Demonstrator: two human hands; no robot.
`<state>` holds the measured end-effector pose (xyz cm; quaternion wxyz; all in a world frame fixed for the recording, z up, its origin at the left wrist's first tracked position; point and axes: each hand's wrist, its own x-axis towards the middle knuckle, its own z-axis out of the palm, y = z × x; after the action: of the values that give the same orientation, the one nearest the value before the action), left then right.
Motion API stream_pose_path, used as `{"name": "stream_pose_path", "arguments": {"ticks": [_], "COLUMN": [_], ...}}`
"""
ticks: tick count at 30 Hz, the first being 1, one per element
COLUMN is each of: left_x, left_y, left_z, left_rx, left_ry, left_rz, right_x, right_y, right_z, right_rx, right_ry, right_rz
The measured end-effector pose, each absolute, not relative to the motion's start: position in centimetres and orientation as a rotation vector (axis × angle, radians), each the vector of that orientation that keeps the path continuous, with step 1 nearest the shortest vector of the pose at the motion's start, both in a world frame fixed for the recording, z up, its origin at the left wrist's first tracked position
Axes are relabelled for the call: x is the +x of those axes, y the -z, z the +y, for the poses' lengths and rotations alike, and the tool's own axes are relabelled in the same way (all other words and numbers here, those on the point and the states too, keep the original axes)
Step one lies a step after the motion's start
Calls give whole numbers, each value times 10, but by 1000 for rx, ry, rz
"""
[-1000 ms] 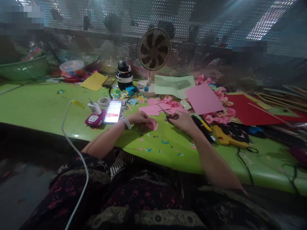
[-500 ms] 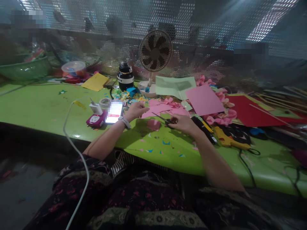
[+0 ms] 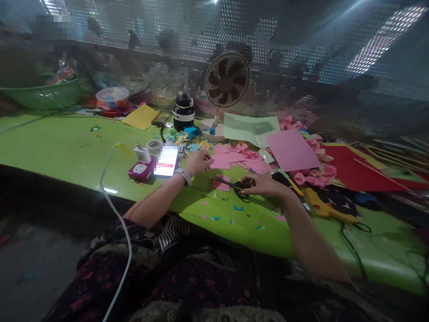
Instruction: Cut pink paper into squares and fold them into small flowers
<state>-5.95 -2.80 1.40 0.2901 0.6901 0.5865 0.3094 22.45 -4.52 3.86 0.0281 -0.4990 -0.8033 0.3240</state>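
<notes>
In my right hand (image 3: 259, 184) is a pair of dark scissors (image 3: 237, 184), its fingers closed round the handles. The blades point left, over a small pink paper square (image 3: 222, 184) on the green tabletop. My left hand (image 3: 198, 163), with a light watch on the wrist, is closed beside the cut pink paper pieces (image 3: 231, 157). Its fingertips are bent together, and anything between them is too small or hidden to make out. Tiny blue and pink scraps (image 3: 238, 208) are scattered in front of the scissors.
A lit phone (image 3: 166, 161) and a purple plug adapter (image 3: 140, 171) with a white cable are left of my left hand. Behind stand a black bottle (image 3: 183, 114) and a fan (image 3: 227, 80). A pink sheet (image 3: 291, 150) and a yellow glue gun (image 3: 323, 205) lie right.
The scissors have come down and nearer to me, from above the small pink square to across it. My left hand stays closed near the pink pieces. The whole view has shifted slightly.
</notes>
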Motion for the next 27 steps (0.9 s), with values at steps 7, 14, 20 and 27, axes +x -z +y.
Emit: {"name": "stream_pose_path", "arguments": {"ticks": [7,14,20,27], "left_x": [-60,-62,-62,-65], "left_y": [0,3,3,4], "left_z": [-23,-20,-17,-17], "left_rx": [2322,2439,2466,2523], "left_ry": [-365,-229,-221,-242], "left_rz": [1641,1691,1785,1714], "right_x": [218,194,171,143], "right_y": [-49,-48,-37,-38], "right_z": [-41,-26,-11,-8], "right_rx": [-1658,-1614,-1610,-1454], "right_ry": [-855,-706,-201,333], "right_rz": [-2412,-2554,-2730,-3147]}}
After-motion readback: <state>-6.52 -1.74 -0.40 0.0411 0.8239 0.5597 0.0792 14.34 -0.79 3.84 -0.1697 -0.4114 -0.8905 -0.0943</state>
